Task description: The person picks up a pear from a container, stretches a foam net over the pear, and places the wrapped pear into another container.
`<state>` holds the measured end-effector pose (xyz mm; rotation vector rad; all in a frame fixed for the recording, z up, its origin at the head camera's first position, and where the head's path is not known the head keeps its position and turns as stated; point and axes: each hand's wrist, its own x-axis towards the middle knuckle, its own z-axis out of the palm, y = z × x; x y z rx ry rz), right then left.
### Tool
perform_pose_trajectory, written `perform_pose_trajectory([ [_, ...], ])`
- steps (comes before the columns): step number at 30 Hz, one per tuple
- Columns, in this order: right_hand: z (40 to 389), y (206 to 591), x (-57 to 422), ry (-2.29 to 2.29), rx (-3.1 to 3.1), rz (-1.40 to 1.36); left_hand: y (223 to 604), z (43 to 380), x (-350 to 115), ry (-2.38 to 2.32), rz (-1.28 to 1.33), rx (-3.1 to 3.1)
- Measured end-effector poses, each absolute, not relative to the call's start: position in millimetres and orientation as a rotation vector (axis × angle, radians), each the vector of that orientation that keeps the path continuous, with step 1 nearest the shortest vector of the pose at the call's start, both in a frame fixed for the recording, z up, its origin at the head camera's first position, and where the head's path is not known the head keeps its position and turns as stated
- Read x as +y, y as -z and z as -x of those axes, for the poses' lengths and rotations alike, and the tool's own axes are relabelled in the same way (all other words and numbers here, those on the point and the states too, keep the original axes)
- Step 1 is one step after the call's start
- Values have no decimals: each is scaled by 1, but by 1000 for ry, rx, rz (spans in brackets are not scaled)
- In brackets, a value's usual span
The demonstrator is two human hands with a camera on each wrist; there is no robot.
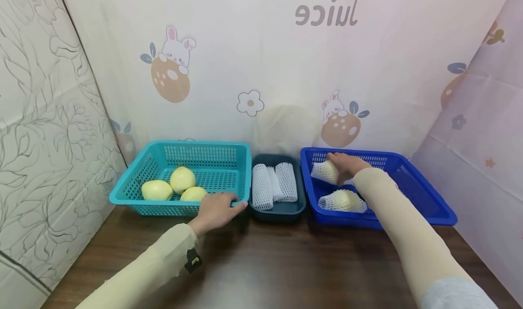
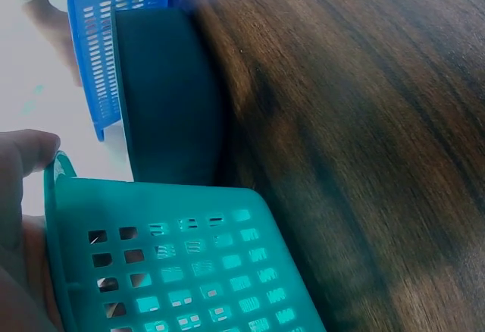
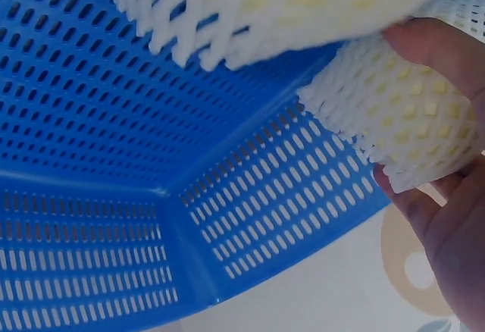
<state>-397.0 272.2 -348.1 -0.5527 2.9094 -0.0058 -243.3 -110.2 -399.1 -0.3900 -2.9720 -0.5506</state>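
My right hand point(image 1: 347, 164) grips a pale yellow pear in a white foam net point(image 3: 413, 112) at the back left of the blue basket point(image 1: 429, 200), thumb and fingers on opposite sides of it. A second netted pear point(image 1: 342, 201) lies nearer the basket's front and looms large in the right wrist view. My left hand point(image 1: 218, 210) rests on the front rim of the teal basket point(image 1: 229, 147), close to its right corner, fingers draped over the edge and thumb along the rim. Inside that basket are three bare pears point(image 1: 182, 180), the front one partly hidden.
Between the two baskets stands a dark teal bin point(image 1: 282, 214) with several white foam nets point(image 1: 263, 186) lying in it. All three containers sit on a dark wooden table point(image 1: 278, 263). A printed cloth wall point(image 1: 278, 63) rises close behind them.
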Motion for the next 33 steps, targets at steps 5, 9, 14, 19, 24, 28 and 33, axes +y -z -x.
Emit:
perform_pose_trajectory([
  [5,389,365,273,-29,2840,544,405,235,-107,575,398,-2978],
  [9,383,374,274,-35,2802,540,407,232,-105,580,403,-2980],
  [14,378,372,275,-36,2795,525,408,231,-103,577,401,-2984],
  [19,373,356,276,-35,2774,526,407,232,-103,568,403,-2990],
  [24,368,333,276,-31,2782,550,405,234,-105,560,422,-2979],
  [28,357,313,270,16,2807,656,402,237,-108,551,422,-2978],
  [33,334,298,260,119,2855,839,399,242,-109,545,405,-2988],
])
